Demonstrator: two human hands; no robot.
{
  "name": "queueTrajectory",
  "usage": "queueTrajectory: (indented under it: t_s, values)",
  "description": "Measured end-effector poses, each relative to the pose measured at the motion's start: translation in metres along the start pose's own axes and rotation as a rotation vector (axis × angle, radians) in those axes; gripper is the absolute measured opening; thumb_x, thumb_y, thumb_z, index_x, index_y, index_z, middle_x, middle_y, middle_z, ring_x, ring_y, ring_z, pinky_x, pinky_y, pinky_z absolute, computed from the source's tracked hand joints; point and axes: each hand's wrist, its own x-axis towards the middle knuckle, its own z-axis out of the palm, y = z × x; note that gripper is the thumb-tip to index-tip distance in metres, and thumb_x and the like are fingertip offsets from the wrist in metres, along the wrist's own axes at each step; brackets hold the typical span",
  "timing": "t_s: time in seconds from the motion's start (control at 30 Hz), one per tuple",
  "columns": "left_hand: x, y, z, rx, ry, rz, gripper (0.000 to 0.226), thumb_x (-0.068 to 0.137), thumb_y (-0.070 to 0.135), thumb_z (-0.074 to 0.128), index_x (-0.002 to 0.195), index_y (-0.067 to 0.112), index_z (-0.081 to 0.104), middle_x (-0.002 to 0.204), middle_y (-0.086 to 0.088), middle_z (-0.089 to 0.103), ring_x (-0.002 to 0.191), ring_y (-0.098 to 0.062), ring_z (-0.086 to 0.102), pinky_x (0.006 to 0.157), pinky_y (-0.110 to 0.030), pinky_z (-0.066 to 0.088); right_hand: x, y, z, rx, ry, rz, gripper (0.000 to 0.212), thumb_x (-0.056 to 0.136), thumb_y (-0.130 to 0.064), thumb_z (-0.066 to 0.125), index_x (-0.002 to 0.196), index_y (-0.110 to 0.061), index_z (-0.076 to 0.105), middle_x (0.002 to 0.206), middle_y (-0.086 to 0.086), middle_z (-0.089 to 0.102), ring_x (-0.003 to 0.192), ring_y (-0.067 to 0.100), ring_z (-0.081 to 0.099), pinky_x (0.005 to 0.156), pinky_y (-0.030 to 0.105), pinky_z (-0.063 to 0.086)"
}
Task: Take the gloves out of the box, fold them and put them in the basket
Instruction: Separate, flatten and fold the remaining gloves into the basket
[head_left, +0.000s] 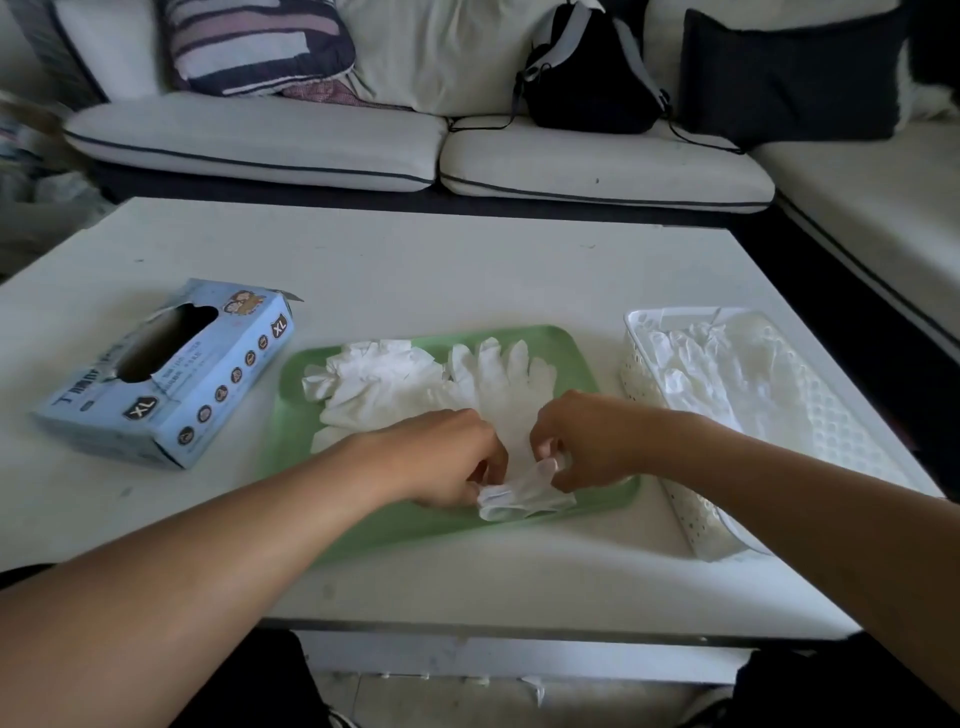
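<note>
glove box (171, 374) lying opening-up, left | loose white gloves (415, 384) sitting on green tray | white basket (696, 519) holding gloves, right

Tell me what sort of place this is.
Most likely a home living room: a cushioned sofa with a striped pillow, a black backpack on it, and a low white table in front.

Views: I've only got one, the head cam, wide-angle, so nothing overlaps.
Position: it sits above the near edge of the table (467, 260), on the person's head.
Facing: forward and down, toward the sofa (260, 140) at the far side.
Closeness: pretty near, both forearms fill the bottom, the tray (582, 353) is dead centre.
</note>
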Motion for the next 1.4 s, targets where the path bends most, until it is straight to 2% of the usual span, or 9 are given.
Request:
queueTrajectory:
  t_s: [0.13, 0.37, 0.53, 0.7, 0.83, 0.97, 1.07, 1.23, 1.4]
  values:
    - [-0.003, 0.000, -0.002, -0.086, -0.057, -0.096, 0.024, 0.081, 0.049, 0.067, 0.100, 0.034, 0.072, 0.089, 0.016, 0.065, 0.083, -0.007, 0.064, 0.077, -0.034, 0.059, -0.003, -0.005, -0.003, -0.045, -0.129, 0.011, 0.038, 0.081, -0.052, 0.076, 0.106, -0.023, 0.071, 0.100, -0.011, 0.053, 0.096, 0.009, 0.053, 0.084, 0.027, 0.044]
    - [-0.001, 0.011, 0.015, 0.022, 0.116, -0.116, 0.045, 0.079, 0.069, 0.070, 0.089, 0.025, 0.067, 0.082, 0.009, 0.064, 0.074, -0.011, 0.060, 0.063, -0.029, 0.048, 0.002, -0.012, 0.008, -0.021, -0.099, 0.037, 0.026, 0.081, -0.023, 0.080, 0.104, -0.015, 0.069, 0.085, -0.010, 0.051, 0.090, 0.020, 0.059, 0.073, 0.028, 0.041]
    - [0.003, 0.025, 0.027, 0.066, 0.268, -0.190, 0.063, 0.081, 0.084, 0.049, 0.078, 0.021, 0.060, 0.078, 0.005, 0.061, 0.072, -0.017, 0.057, 0.060, -0.033, 0.037, 0.004, -0.011, 0.013, -0.025, -0.130, -0.010, 0.018, 0.089, -0.030, 0.069, 0.092, -0.012, 0.068, 0.083, -0.003, 0.065, 0.079, 0.019, 0.063, 0.073, 0.033, 0.050]
    - [0.007, 0.029, 0.014, 0.007, 0.431, -0.082, 0.023, 0.078, 0.043, 0.065, 0.070, 0.026, 0.052, 0.078, 0.005, 0.053, 0.073, -0.023, 0.058, 0.060, -0.031, 0.043, -0.011, 0.001, -0.028, 0.438, -0.168, 0.024, 0.009, 0.087, -0.008, 0.065, 0.082, -0.012, 0.070, 0.069, -0.007, 0.069, 0.067, 0.014, 0.072, 0.066, 0.025, 0.055]
    - [0.005, 0.034, -0.031, -0.387, 0.604, 0.058, 0.016, 0.072, 0.030, 0.065, 0.068, 0.015, 0.059, 0.073, -0.001, 0.055, 0.067, -0.018, 0.056, 0.058, -0.032, 0.041, -0.037, 0.015, -0.067, 0.739, -0.096, -0.037, 0.007, 0.077, -0.010, 0.064, 0.075, -0.003, 0.062, 0.067, 0.005, 0.055, 0.061, 0.014, 0.052, 0.061, 0.027, 0.040]
    - [-0.007, 0.059, -0.079, -1.001, 0.589, 0.068, 0.020, 0.077, 0.021, 0.072, 0.069, 0.006, 0.060, 0.064, -0.005, 0.050, 0.063, -0.015, 0.049, 0.059, -0.026, 0.037, -0.062, 0.032, -0.090, 1.194, -0.079, -0.293, 0.066, 0.073, -0.042, 0.076, 0.119, 0.001, 0.057, 0.114, 0.018, 0.058, 0.107, 0.030, 0.056, 0.093, 0.041, 0.045]
    - [-0.006, 0.083, -0.096, -1.228, 0.585, -0.010, 0.024, 0.086, 0.015, 0.072, 0.092, -0.008, 0.065, 0.079, -0.011, 0.065, 0.072, -0.023, 0.064, 0.067, -0.033, 0.053, -0.083, 0.031, -0.094, 1.246, -0.165, -0.458, 0.099, 0.078, -0.045, 0.079, 0.148, 0.007, 0.031, 0.143, 0.026, 0.045, 0.132, 0.041, 0.045, 0.106, 0.050, 0.040]
    - [-0.005, 0.107, -0.101, -1.288, 0.542, -0.049, 0.053, 0.068, 0.026, 0.073, 0.109, -0.007, 0.063, 0.087, -0.013, 0.068, 0.075, -0.027, 0.067, 0.067, -0.036, 0.055, -0.116, 0.032, -0.093, 1.276, 0.210, -0.178, 0.045, 0.083, -0.011, 0.070, 0.125, 0.002, 0.063, 0.112, 0.017, 0.069, 0.097, 0.029, 0.069, 0.077, 0.035, 0.058]
    - [-0.002, 0.126, -0.114, -1.304, 0.367, -0.002, 0.009, 0.081, 0.015, 0.073, 0.081, 0.009, 0.065, 0.076, -0.007, 0.065, 0.065, -0.022, 0.062, 0.059, -0.028, 0.049, -0.152, 0.053, -0.093, 1.413, 0.272, -0.114, 0.037, 0.082, -0.011, 0.063, 0.115, 0.004, 0.068, 0.111, 0.022, 0.068, 0.097, 0.034, 0.068, 0.086, 0.043, 0.056]
